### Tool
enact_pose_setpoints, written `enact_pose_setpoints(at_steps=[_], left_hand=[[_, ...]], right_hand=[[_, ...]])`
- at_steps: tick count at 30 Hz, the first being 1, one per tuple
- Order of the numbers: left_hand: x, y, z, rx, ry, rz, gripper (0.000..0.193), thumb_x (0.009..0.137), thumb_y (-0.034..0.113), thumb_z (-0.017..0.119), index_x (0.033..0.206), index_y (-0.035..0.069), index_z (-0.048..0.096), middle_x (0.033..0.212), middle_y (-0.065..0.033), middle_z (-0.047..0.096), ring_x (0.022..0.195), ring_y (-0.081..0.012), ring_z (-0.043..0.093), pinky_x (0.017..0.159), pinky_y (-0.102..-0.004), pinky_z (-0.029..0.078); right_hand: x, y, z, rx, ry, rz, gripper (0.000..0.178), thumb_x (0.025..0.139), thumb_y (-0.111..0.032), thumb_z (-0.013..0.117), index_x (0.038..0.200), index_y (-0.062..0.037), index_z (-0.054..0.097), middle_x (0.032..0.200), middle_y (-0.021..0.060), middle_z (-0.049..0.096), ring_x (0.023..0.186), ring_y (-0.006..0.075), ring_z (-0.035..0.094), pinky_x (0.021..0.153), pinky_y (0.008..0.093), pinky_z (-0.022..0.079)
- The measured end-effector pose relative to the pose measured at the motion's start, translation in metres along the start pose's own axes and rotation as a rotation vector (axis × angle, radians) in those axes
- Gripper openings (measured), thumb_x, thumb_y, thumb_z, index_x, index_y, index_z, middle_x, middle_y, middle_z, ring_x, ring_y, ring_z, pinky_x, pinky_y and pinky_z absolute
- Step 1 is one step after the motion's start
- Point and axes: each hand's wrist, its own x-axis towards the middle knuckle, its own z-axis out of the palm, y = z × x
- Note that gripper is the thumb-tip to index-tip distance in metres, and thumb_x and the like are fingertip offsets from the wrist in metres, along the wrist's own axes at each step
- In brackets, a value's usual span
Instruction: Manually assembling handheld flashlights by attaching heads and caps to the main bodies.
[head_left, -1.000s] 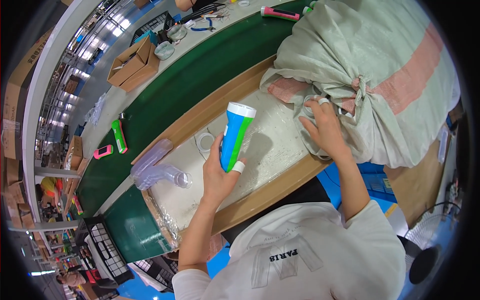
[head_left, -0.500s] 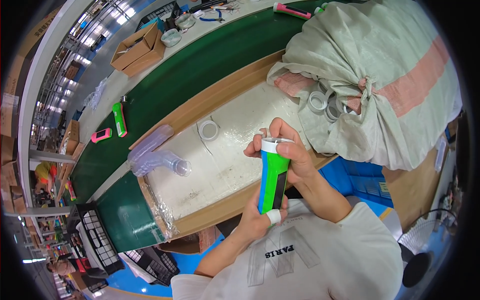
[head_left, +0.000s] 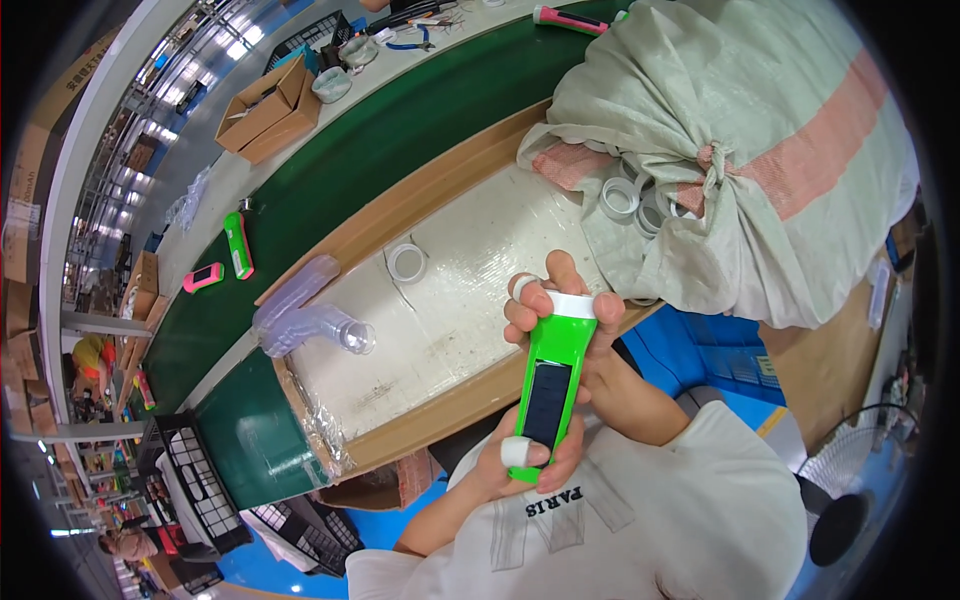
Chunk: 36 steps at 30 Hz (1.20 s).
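Torch, bright grn body w/ dark panel facing cam, is in both hands, in front of wearer's shirt, near edge of cardboard tray just beyond. Head end up-frame, leaning slightly R; tail end twd wearer.

L hand: closed on tail end. Thumb, wrapped in white tape, lies across front, tip at lower edge of dark panel. Other fingertips show on R side of body; gap none visible, grip looks snug. Rest of L fingers hidden behind torch.

R hand: up at head end, fingers bent round white collar. Fingertips on L side of collar + one over top rim; another digit on R side. Spread abt as wide as collar, no wider. One finger w/ white wrap. Palm mostly behind torch, so contact there can't be told.

Surroundings: one loose white ring flat in tray, well apart from hands. More white rings at mouth of knotted pale sack, R of tray. Clear plastic tubes at tray's L end. Grn belt runs behind; grn/pink torch + small pink one on it, near each other.
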Motion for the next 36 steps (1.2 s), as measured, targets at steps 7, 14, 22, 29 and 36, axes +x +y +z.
enact_pose_setpoints(at_steps=[7, 14, 22, 29, 36], left_hand=[[0.012, 0.015, -0.007, 1.031, 0.493, 0.204, 0.036, 0.081, -0.003, 0.059, 0.115, 0.002, 0.048, 0.084, -0.0049, 0.056, 0.067, -0.0118, 0.054, 0.058, -0.0264, 0.045], [0.055, 0.084, -0.008, 1.245, 0.673, 0.119, 0.041, 0.08, 0.015, 0.071, 0.112, 0.003, 0.048, 0.082, -0.0034, 0.055, 0.062, -0.0117, 0.056, 0.052, -0.0256, 0.048], [0.122, 0.234, -0.078, 1.797, 0.656, 0.815, 0.057, 0.091, 0.009, 0.056, 0.143, 0.003, 0.033, 0.13, -0.017, 0.048, 0.1, -0.0189, 0.05, 0.088, -0.0321, 0.043], [0.019, 0.221, -0.076, 2.821, 0.835, 0.27, 0.053, 0.068, -0.006, 0.054, 0.12, -0.003, 0.054, 0.118, -0.0241, 0.055, 0.11, -0.0438, 0.05, 0.097, -0.0481, 0.04], [-0.027, 0.231, -0.128, 3.045, 0.819, 0.231, 0.035, 0.07, -0.005, 0.056, 0.104, 0.001, 0.062, 0.118, -0.0134, 0.059, 0.115, -0.0373, 0.049, 0.097, -0.0465, 0.04]], right_hand=[[0.003, -0.028, -0.006, -0.463, 0.11, 0.019, 0.031, 0.077, -0.025, 0.07, 0.094, -0.0107, 0.048, 0.098, 0.016, 0.057, 0.1, 0.0321, 0.062, 0.1, 0.0482, 0.046], [0.002, -0.102, -0.012, -1.7, 0.512, -0.092, 0.039, 0.09, -0.029, 0.061, 0.118, -0.0041, 0.051, 0.111, 0.0133, 0.061, 0.108, 0.0227, 0.058, 0.086, 0.0364, 0.049], [-0.001, -0.151, -0.065, -3.187, 0.512, 0.123, 0.016, 0.071, -0.009, 0.058, 0.078, 0.0, 0.069, 0.09, 0.0155, 0.06, 0.088, 0.0272, 0.061, 0.075, 0.0354, 0.051], [0.009, -0.131, -0.035, -2.462, 0.205, 0.111, 0.026, 0.09, -0.029, 0.057, 0.093, -0.004, 0.059, 0.097, 0.0254, 0.051, 0.095, 0.0404, 0.054, 0.078, 0.0456, 0.047], [0.068, -0.049, -0.037, -2.139, -0.225, -0.044, 0.022, 0.077, -0.021, 0.067, 0.086, -0.003, 0.056, 0.096, 0.0197, 0.049, 0.089, 0.0353, 0.053, 0.075, 0.0444, 0.044]])
